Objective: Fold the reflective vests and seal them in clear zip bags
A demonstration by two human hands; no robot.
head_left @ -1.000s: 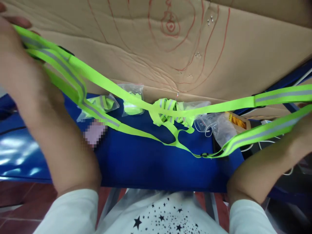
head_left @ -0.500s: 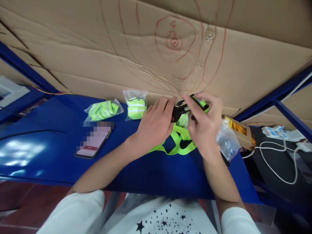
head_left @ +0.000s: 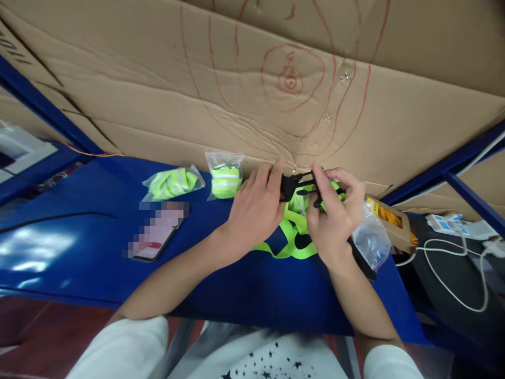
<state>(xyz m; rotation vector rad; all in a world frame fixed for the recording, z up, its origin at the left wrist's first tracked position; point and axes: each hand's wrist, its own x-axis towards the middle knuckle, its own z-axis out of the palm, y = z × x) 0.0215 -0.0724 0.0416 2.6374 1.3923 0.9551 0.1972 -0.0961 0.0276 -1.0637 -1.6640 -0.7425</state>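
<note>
A neon green reflective strap harness (head_left: 290, 239) lies bunched on the blue table (head_left: 98, 231) under my hands. My left hand (head_left: 256, 210) pinches one half of its black plastic buckle (head_left: 294, 184). My right hand (head_left: 335, 210) grips the other buckle half and the strap end, fingers curled round it. The two buckle halves meet between my fingertips, just in front of the cardboard wall.
Two small plastic bags with folded green straps (head_left: 173, 182) (head_left: 224, 176) lie at the back of the table. A phone (head_left: 155, 231) lies left of my arm. An empty clear bag (head_left: 371, 242), a small carton (head_left: 390, 221) and white cables (head_left: 453, 268) sit right. A cardboard sheet (head_left: 252, 79) stands behind.
A second ago my hands held the straps stretched wide apart near the camera. They have since come together over the table, and the buckle halves have closed in on each other.
</note>
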